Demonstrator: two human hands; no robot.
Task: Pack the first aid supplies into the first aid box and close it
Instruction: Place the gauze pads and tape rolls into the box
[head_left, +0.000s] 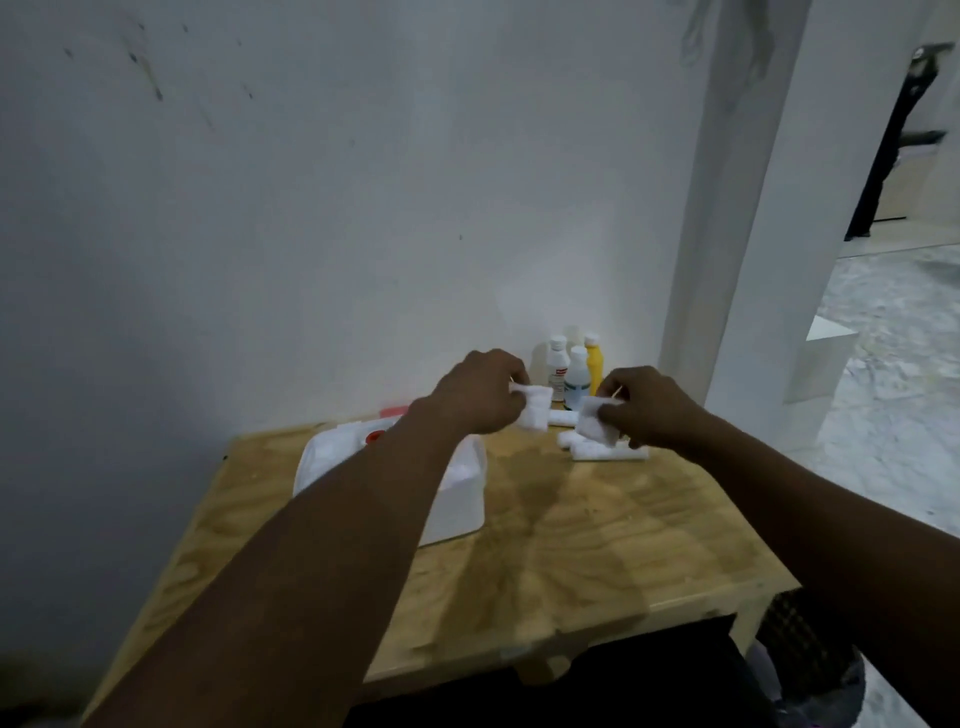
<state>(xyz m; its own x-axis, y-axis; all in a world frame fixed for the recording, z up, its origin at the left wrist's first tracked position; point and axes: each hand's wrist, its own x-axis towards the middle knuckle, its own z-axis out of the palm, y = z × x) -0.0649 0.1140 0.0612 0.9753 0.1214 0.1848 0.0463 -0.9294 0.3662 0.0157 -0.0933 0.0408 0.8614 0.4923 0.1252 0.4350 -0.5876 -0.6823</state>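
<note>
Nearest you, the light plywood counter (545, 561) spreads out with its front edge just above your lap, and both your bare forearms reach forward over it.

Your left arm crosses above the white plastic first aid box (457, 499), which sits on the left part of the counter with its lid up; a round red mark shows on the lid behind your wrist, and something white lies inside the box, too blurred to name.

Farther out, your left hand (480, 392) is closed, fingers curled, pinching a small white gauze pad (535, 408) that hangs from your fingertips above the counter. Your right hand (647, 405) is closed in the same way on a second white gauze pad (595, 426), held just beside the first, with a gap between the two pads. A thin pale stick pokes out of each grip; you cannot tell what they are.

Under your right hand, a loose heap of white rolled bandages and packets (597, 449) lies on the counter, well to the right of the box.

Behind the hands, three small bottles stand upright close together near the wall: a white bottle with a red label (557, 364), a clear bottle with a white cap (576, 376) in front of it, and a yellow bottle (595, 364) to the right.
</note>
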